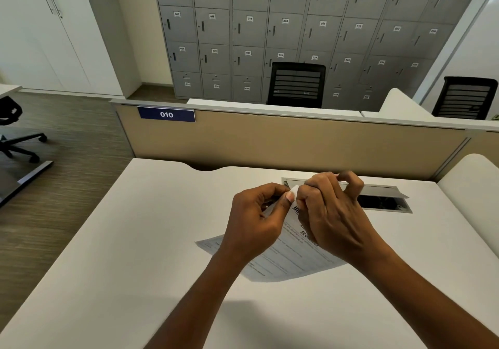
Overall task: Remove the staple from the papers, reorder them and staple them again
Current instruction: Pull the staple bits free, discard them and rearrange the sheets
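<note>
Room: office bay with a wall of grey numbered metal lockers (283, 32) at 12 o'clock and two black mesh-backed office chairs (296, 84) beyond the divider.
Divider: tan fabric desk partition (270, 143) along the far edge of the desk, carrying a dark blue plate marked 010 (166, 114) at 11 o'clock.
Surface: plain white desk (121, 254); a grey metal cable hatch (383, 197) with its flap raised sits at 1 o'clock, just behind the hands.
Papers: white printed sheets with black headings (291, 259), near the desk's middle; the lower part lies on the desk, the top corner is lifted between both hands.
Left hand: left hand (256, 221) curled, thumb and forefinger pinched shut on the raised corner of the papers.
Right hand: right hand (332, 213) at 3 o'clock of the left and touching it, thumb and forefinger closed on the same corner, the other fingers (351, 181) hooked above it.
Staple: too small to make out among the fingertips.
</note>
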### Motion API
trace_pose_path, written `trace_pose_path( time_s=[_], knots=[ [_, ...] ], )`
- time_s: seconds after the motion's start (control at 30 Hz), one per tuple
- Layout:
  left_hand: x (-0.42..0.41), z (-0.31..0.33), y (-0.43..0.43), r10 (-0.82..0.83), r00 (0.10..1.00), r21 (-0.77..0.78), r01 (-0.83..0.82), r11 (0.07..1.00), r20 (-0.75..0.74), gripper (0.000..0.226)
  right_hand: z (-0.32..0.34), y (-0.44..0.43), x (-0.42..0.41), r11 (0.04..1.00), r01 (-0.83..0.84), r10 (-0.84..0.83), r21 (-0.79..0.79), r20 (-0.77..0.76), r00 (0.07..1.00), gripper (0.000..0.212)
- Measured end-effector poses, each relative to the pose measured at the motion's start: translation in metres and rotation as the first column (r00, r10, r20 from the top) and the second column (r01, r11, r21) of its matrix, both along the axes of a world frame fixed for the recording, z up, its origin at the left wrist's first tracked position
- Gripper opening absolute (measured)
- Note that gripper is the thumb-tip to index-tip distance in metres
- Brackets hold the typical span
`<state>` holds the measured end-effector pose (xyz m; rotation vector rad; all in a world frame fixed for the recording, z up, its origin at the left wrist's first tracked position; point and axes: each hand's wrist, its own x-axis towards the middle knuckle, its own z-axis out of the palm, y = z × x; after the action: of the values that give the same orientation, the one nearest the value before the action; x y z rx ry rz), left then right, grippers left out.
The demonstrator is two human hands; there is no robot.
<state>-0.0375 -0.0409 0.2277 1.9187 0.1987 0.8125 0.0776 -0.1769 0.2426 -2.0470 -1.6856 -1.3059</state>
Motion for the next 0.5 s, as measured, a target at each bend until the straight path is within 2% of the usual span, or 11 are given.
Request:
trace_pose_path(
  time_s=[0.17,0.3,0.5],
  knots=[
    [0.000,0.001,0.003,-0.037,0.999,-0.052,0.036,0.998,-0.034,0.020,-0.004,-0.001,0.000,1.000,0.013,-0.013,0.003,-0.059,0.998,0.023],
    [0.000,-0.001,0.006,-0.080,0.993,-0.082,0.073,0.994,-0.083,0.025,-0.007,-0.001,-0.001,0.999,0.044,-0.047,-0.026,-0.117,0.992,0.042],
    [0.003,-0.004,0.003,-0.043,0.997,-0.073,0.038,0.997,-0.064,0.022,-0.014,-0.001,-0.004,0.996,0.095,-0.094,-0.003,-0.140,0.986,0.037]
  ],
)
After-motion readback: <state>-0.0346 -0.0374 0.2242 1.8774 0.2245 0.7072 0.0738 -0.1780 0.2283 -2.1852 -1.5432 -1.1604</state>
